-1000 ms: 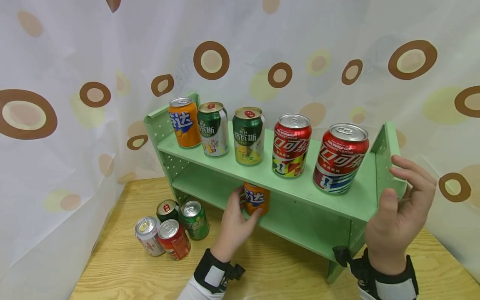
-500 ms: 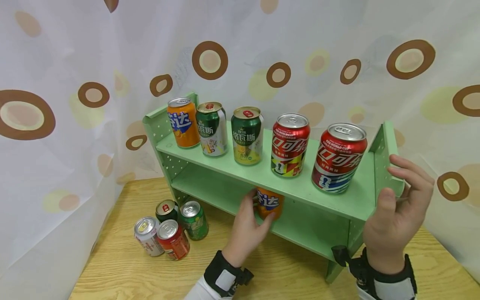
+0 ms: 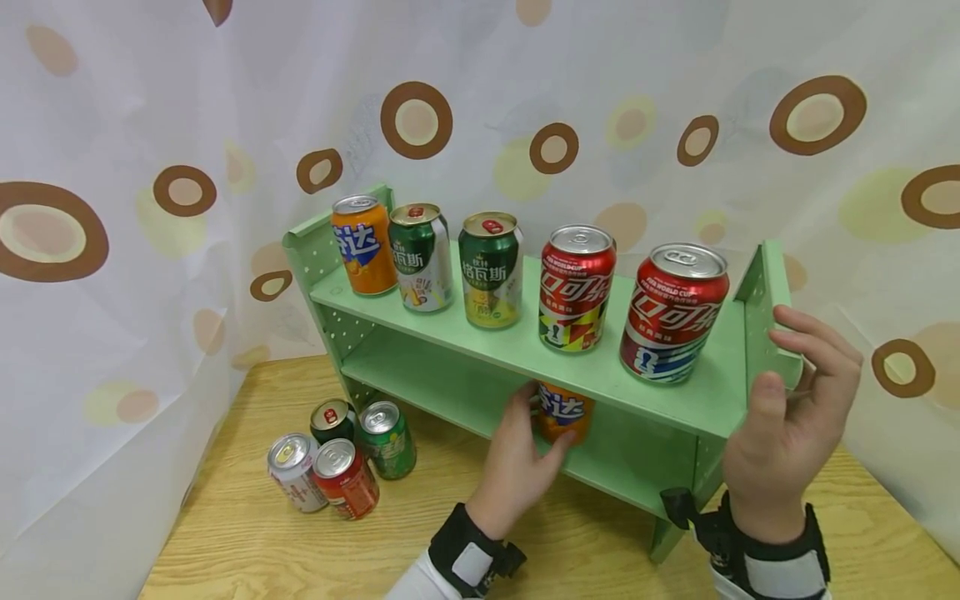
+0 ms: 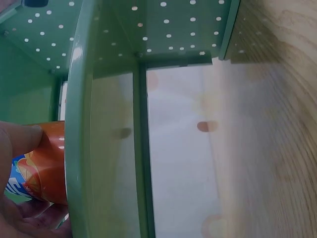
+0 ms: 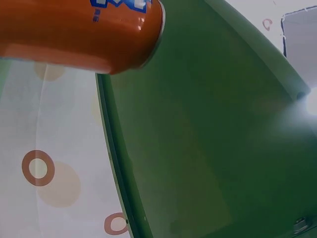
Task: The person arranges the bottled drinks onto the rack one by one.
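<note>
My left hand grips an orange soda can on the lower level of the green two-tier shelf. Its thumb lies across the front, and the upper board hides the can's top. In the left wrist view, thumb and fingers sit around the orange can behind the shelf's front edge. My right hand rests its fingers at the shelf's right end panel, with the thumb raised and no can held. The right wrist view shows the orange can below the green board.
Along the upper level stand another orange can, two green-topped cans and two red cola cans. Several cans, including a red can and a green can, stand on the wooden table at left. A patterned sheet hangs behind.
My left hand has moved the orange can rightward along the lower level. The right hand stays at the end panel, and the other cans keep their places.
</note>
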`<state>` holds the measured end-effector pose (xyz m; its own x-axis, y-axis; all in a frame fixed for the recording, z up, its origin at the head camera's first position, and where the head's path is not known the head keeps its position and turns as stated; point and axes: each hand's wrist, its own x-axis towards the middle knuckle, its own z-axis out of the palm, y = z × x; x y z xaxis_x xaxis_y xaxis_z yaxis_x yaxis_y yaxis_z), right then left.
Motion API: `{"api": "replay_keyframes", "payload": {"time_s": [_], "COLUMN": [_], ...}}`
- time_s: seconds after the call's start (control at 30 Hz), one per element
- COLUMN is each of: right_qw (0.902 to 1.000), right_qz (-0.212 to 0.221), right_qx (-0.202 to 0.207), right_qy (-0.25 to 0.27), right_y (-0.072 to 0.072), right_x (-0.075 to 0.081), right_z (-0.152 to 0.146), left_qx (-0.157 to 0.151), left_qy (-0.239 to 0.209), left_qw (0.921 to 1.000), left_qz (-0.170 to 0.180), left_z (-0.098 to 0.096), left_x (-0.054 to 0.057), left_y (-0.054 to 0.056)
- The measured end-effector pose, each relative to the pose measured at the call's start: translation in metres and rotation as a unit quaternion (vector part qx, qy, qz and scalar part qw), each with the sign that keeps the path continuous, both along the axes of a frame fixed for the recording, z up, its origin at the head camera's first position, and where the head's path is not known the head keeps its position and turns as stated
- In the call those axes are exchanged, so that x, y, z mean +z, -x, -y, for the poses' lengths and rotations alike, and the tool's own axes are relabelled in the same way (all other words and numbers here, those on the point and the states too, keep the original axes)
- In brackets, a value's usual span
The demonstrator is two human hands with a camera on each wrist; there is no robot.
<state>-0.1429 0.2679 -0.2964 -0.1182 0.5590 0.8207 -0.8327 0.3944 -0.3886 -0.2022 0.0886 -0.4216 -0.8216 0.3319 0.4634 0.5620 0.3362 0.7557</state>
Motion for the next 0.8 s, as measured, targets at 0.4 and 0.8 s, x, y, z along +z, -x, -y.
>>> {"api": "replay_keyframes", "payload": {"time_s": [0.4, 0.8], "right_qw": [1.0, 1.0], "right_qz": [-0.001, 0.001], "right_qx": [0.007, 0.006], "right_qy": [0.001, 0.0], "right_y": [0.001, 0.0], "right_x": [0.001, 0.0], "right_z": [-0.001, 0.0], "left_qx": [-0.017, -0.019], "left_qy": [0.018, 0.012], "left_qw": [0.9993, 0.9996], "left_qz": [0.03, 0.018], "left_z": [-0.016, -0.031], "left_x": [0.007, 0.004], "left_y": [-0.011, -0.014]}}
